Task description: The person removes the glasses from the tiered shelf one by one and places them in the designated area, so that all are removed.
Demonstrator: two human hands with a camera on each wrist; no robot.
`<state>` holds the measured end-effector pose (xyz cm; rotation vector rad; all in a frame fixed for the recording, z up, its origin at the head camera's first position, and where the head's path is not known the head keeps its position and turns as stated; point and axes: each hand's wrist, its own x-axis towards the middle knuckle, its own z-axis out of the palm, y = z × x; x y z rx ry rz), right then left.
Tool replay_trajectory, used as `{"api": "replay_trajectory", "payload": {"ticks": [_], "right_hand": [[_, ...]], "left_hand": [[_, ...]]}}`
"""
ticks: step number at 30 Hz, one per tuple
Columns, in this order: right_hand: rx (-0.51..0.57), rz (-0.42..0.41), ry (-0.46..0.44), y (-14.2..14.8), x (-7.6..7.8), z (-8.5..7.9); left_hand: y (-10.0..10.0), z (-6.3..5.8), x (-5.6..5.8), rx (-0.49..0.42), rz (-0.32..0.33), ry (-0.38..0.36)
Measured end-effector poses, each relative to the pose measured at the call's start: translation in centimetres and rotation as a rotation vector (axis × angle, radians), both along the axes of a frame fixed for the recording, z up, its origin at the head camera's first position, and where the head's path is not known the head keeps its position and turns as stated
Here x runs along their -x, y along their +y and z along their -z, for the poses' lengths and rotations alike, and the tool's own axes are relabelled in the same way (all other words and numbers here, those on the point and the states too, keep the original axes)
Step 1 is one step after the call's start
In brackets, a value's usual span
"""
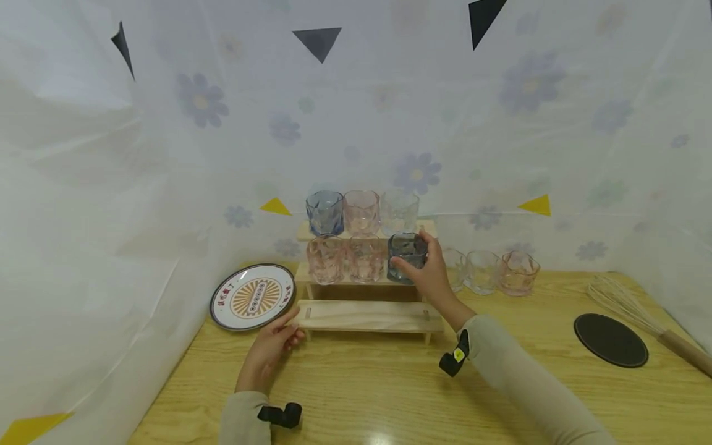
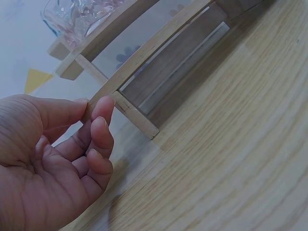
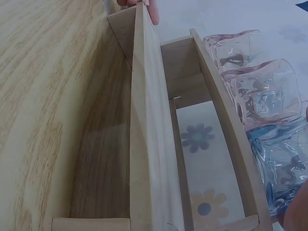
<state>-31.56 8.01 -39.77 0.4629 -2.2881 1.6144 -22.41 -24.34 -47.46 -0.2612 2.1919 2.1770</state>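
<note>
A three-tier wooden stand (image 1: 367, 316) stands on the table. My left hand (image 1: 271, 346) pinches the left end of its lowest board between thumb and fingers; the left wrist view shows that hand (image 2: 62, 154) at the board's corner. My right hand (image 1: 431, 278) grips a blue-grey glass (image 1: 406, 262) at the right of the middle tier. Beside it on that tier are two pink glasses (image 1: 365, 259). In the right wrist view the blue glass (image 3: 281, 163) is at the board's edge, with only part of the right hand (image 3: 296, 211) visible.
On the top tier are a blue glass (image 1: 325, 213), a pink glass (image 1: 362, 212) and a clear glass (image 1: 399, 212). Right of the stand are clear glasses (image 1: 481, 272) and a pink glass (image 1: 518, 273). A plate (image 1: 233, 303), a black round mat (image 1: 610, 340) and a whisk (image 1: 681, 349) lie outward.
</note>
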Motion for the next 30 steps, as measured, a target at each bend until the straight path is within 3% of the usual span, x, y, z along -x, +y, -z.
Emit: {"api": "replay_trajectory", "payload": {"ticks": [10, 16, 23, 30], "right_hand": [[-0.011, 0.03, -0.017, 1.0, -0.7, 0.5], [0.0, 0.005, -0.012, 2.4, -1.9, 0.1], [0.045, -0.027, -0.067, 4.6, -3.6, -0.4], [0.037, -0.006, -0.069, 7.0, -5.1, -0.4]], "left_hand": [[-0.1, 0.1, 0.0, 0.013, -0.001, -0.001], [0.0, 0.0, 0.0, 0.009, 0.0, 0.006], [0.0, -0.2, 0.0, 0.014, 0.018, -0.002], [-0.1, 0.1, 0.0, 0.008, 0.018, -0.002]]}}
